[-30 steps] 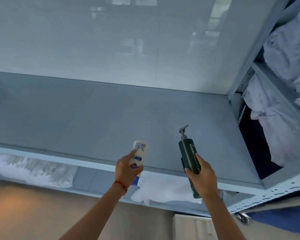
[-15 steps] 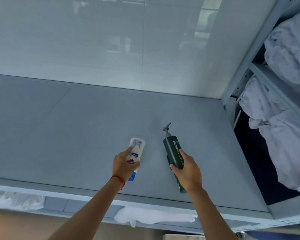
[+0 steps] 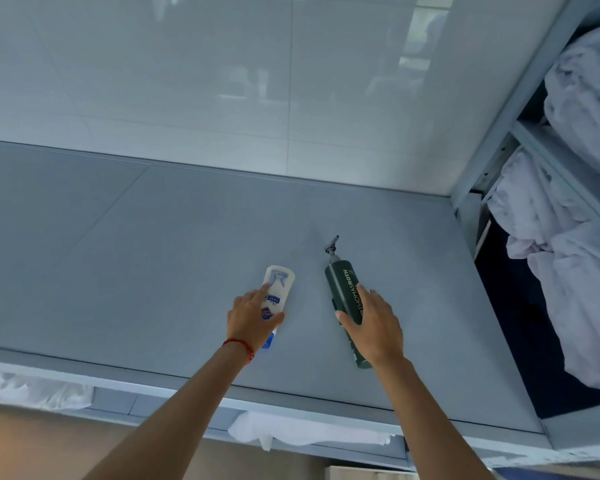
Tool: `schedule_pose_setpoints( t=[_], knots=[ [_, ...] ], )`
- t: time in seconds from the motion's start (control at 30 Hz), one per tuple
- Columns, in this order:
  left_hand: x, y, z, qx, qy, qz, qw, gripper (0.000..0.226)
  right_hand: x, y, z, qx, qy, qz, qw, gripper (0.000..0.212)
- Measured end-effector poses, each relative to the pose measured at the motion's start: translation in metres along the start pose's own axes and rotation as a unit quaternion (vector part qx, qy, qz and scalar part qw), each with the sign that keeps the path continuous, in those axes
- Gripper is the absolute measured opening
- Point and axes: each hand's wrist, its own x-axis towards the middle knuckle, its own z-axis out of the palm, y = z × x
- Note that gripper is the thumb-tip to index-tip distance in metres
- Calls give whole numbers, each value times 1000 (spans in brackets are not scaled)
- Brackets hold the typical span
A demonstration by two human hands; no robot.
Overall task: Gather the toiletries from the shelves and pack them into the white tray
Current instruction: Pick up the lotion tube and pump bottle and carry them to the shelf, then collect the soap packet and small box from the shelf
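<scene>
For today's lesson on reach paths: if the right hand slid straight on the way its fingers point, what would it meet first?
The right hand already lies on the green bottle. Going on, it would run along the bottle toward the pump top, then bare shelf and probably the back wall.

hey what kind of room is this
Probably a linen or housekeeping storeroom: grey metal shelving, bundled white linens in the neighbouring rack, a tiled wall behind.
</scene>
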Motion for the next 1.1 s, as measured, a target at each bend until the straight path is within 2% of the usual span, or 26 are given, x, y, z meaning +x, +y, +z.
schedule_pose_setpoints(
  t=[0.2, 0.3, 0.37, 0.57, 0.7, 0.87, 0.93, 1.03, 1.1],
  knots=[
    [-37, 5, -32, 87, 28, 53, 994, 59, -27, -12, -25, -20, 36, -65, 997, 57],
    [-74, 2, -53, 126, 43, 61, 989, 67, -52, -23, -35, -31, 22, -102, 994, 55],
    [-103, -5, -65, 157, 68, 61, 983, 64, -70, -33, -38, -30, 16, -116, 993, 56],
    [-178, -30, -110, 163, 114, -1, 980, 70, -117, -81, -28, 12, -25, -191, 981, 79],
    [-220, -59, -151, 176, 136, -38, 974, 74, -149, -134, -18, 12, -54, -253, 966, 81],
    [-278, -117, -206, 179, 164, -94, 965, 92, -191, -211, 13, 19, -83, -340, 937, 92],
    [-303, -144, -231, 181, 175, -120, 960, 92, -208, -248, 26, 14, -100, -369, 924, 86],
    [-343, -191, -274, 197, 189, -161, 949, 79, -235, -312, 51, -1, -123, -395, 910, 62],
    [-369, -228, -307, 206, 185, -193, 941, 70, -257, -359, 70, 1, -135, -411, 901, 55]
  ],
)
